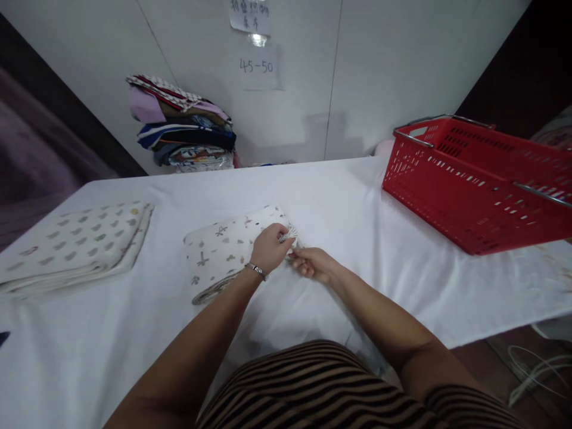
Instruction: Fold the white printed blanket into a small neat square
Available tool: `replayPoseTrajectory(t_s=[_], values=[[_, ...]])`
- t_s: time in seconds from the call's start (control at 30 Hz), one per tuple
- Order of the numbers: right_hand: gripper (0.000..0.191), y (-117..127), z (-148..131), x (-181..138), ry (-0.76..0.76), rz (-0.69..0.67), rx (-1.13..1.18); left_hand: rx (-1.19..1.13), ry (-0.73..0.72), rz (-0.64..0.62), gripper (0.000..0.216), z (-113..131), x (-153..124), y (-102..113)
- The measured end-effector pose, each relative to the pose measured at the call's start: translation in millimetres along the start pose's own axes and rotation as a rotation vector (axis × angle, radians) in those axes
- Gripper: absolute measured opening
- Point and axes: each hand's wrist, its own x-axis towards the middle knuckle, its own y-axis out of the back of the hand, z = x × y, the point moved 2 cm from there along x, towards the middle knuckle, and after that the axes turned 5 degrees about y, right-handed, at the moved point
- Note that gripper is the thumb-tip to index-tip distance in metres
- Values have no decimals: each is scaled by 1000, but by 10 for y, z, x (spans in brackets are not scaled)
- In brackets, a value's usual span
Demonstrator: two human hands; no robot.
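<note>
A folded white cloth (227, 244) with small printed motifs lies in the middle of the white-covered table. Around its bunched right end, the fingers of my left hand (269, 245) are closed; a bracelet circles that wrist. Just right of it, my right hand (313, 263) pinches the edge of the same cloth with curled fingers. The two hands almost meet at this corner, and the exact fold between them is partly hidden.
Another folded patterned cloth (84, 241) rests at the table's left. A red plastic basket (473, 190) with metal handles stands at the right. Behind the table's far edge rises a stack of folded fabrics (187, 128). Paper signs (259, 67) hang on the wall.
</note>
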Motion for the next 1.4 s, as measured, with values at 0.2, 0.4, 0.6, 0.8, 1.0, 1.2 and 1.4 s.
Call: replayPoseTrajectory(t_s=[0.2,0.4,0.6,0.8,1.0,1.2,1.4], values=[[27,-104,70,-10,-36,-93,399,16,0,-14,12,-2,-5,-22],[14,-132,104,17,125,38,540,38,-17,-13,11,-7,-20,-48],[18,-166,110,42,297,47,492,45,-59,20,10,-35,-26,-84],[33,-215,111,8,407,-14,395,37,-43,67,15,-43,-19,-9],[27,-155,124,57,560,203,43,33,-13,64,16,-49,0,31],[32,-11,87,174,627,262,-230,15,12,56,17,-31,3,33],[21,66,-5,213,697,344,-547,23,-1,40,16,-30,-2,33]])
